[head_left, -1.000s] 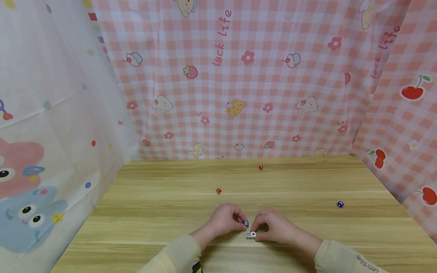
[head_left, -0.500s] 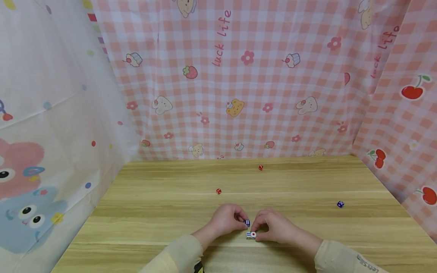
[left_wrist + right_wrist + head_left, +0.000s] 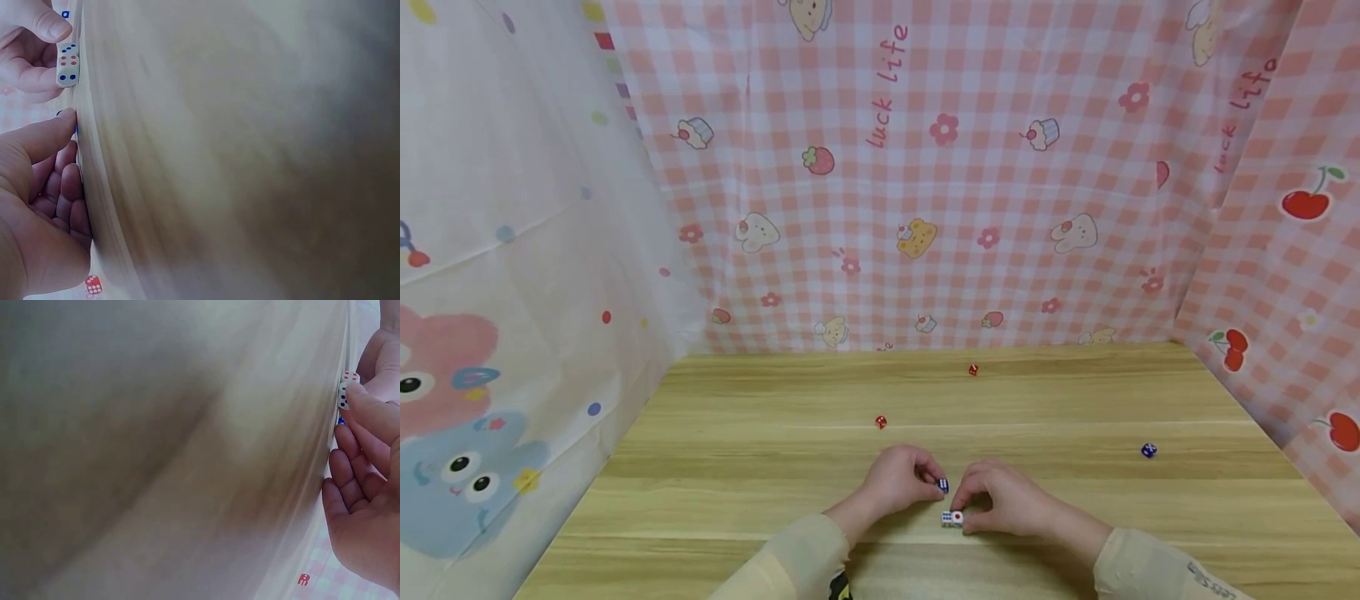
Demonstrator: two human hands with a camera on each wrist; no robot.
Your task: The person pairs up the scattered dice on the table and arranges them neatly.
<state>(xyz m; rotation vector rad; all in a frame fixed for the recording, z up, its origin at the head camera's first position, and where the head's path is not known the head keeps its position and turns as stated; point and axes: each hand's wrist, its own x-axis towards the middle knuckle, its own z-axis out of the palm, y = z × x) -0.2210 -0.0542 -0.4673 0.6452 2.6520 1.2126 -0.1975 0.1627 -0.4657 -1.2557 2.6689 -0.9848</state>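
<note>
Two white dice (image 3: pixel 947 519) sit side by side on the wooden table, touching. My right hand (image 3: pixel 1003 498) pinches the right-hand one between thumb and index finger. Just beyond the pair, my left hand (image 3: pixel 898 481) holds a dark blue die (image 3: pixel 943 485) by its fingertips, a small gap apart from the white ones. In the left wrist view the left thumb (image 3: pixel 53 137) covers most of that blue die, while the white dice (image 3: pixel 67 65) show pips. The right wrist view shows the right thumb (image 3: pixel 374 412) against a white die (image 3: pixel 343 397).
Farther back on the table (image 3: pixel 760 467) lie a red die (image 3: pixel 881 422) and a second red die (image 3: pixel 973 370) near the rear edge. Another blue die (image 3: pixel 1148 450) lies off to the right. A pink checked cloth (image 3: pixel 955 283) hangs behind.
My left hand has shifted slightly right and away from me with the blue die, widening the gap to the white dice. The right hand and the white pair have stayed put.
</note>
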